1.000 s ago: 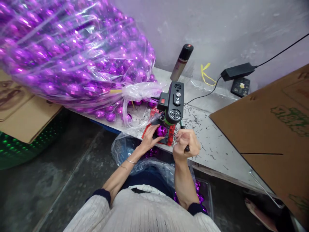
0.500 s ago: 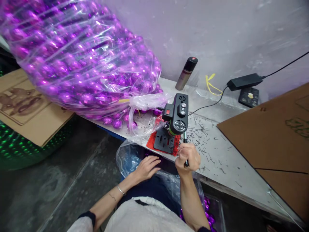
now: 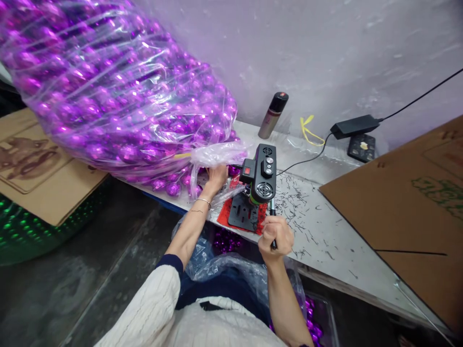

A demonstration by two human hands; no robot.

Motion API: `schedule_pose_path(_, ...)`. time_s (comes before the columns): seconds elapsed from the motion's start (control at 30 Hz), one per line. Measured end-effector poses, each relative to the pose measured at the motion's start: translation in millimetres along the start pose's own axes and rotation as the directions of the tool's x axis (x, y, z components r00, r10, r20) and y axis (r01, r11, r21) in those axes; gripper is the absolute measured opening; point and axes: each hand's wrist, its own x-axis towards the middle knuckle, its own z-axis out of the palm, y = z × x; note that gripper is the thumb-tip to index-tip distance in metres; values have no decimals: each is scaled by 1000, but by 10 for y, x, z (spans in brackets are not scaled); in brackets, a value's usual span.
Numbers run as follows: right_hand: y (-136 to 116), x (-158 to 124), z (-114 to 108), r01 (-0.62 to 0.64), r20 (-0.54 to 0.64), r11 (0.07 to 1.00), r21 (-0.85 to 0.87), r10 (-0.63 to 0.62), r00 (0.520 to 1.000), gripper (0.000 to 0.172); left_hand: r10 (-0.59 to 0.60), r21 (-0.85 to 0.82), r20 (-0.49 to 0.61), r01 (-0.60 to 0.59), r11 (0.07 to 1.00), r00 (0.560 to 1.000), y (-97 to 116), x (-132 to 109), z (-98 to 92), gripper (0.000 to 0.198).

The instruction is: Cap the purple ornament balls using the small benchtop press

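Observation:
My right hand (image 3: 277, 236) is closed around the black-gripped lever handle (image 3: 274, 244) of a small black bench press machine (image 3: 265, 173). The machine has a red switch, round vents and a slotted black base plate (image 3: 243, 212), standing on a red mat (image 3: 224, 213). My left hand (image 3: 218, 177) reaches to the mouth of a big clear plastic bag (image 3: 211, 153), beside shiny purple balls (image 3: 172, 188) on the bench. Its fingers are mostly hidden by the plastic and the machine, so what they touch cannot be made out. An opened bag of purple balls (image 3: 227, 240) hangs below the bench edge.
A spray can (image 3: 273, 115), a yellow tie (image 3: 310, 131) and a black power adapter (image 3: 356, 126) sit along the wall. Black scraps (image 3: 298, 207) litter the white bench. Cardboard (image 3: 405, 193) stands at right; another cardboard piece (image 3: 47, 193) lies over green balls (image 3: 43, 236) at left.
My left hand has moved up and forward from above the bag in my lap to the purple balls at the big bag's mouth. My right hand stays on the lever. The view has shifted slightly.

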Motion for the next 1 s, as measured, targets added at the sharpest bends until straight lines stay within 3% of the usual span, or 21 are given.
schedule_pose_path(0.1,2,-13,5,-5,-1,1000,5,5,1000,26,-14,-67,-21,13,998,1000,-3,-81,-69,26)
schedule_pose_path(0.2,11,-30,9,-3,5,1000,13,3,1000,25,-93,-397,-70,58,916,993,-8,-338,-170,42)
schedule_pose_path(0.23,12,-31,10,-4,6,1000,16,4,1000,26,-138,-552,-61,82,830,989,-3,-453,-195,46)
schedule_pose_path(0.3,9,-16,10,-12,-3,1000,18,12,1000,26,-217,-806,25,148,573,976,20,-705,-220,52)
schedule_pose_path(0.37,0,28,8,-26,-18,1000,15,26,1000,27,-251,-930,150,223,291,956,59,-958,-212,58)
schedule_pose_path(0.43,-8,100,8,-36,-32,999,9,36,999,28,-250,-960,245,271,77,937,113,-1189,-181,65)
schedule_pose_path(0.5,-11,185,11,-40,-46,999,-2,40,998,28,-235,-956,291,287,-52,927,177,-1383,-132,69)
schedule_pose_path(0.57,-8,260,17,-42,-59,999,-15,41,997,29,-221,-946,324,308,-105,920,240,-1535,-68,69)
schedule_pose_path(0.63,-5,311,20,-41,-67,999,-21,39,997,29,-217,-939,344,333,-90,913,285,-1639,12,67)
schedule_pose_path(0.7,-5,333,17,-33,-67,999,-23,32,997,28,-217,-948,310,318,3,926,299,-1696,107,66)
schedule_pose_path(0.83,-20,321,-11,-17,-38,999,-47,15,999,27,-164,-913,132,184,364,978,237,-1719,294,67)
schedule_pose_path(0.93,-30,295,-35,-23,-5,997,-76,22,1000,25,-79,-725,15,65,685,997,175,-1717,389,60)
schedule_pose_path(1.0,-33,278,-43,-22,9,996,-83,23,1000,24,-2,-570,-38,-20,821,999,151,-1713,431,57)
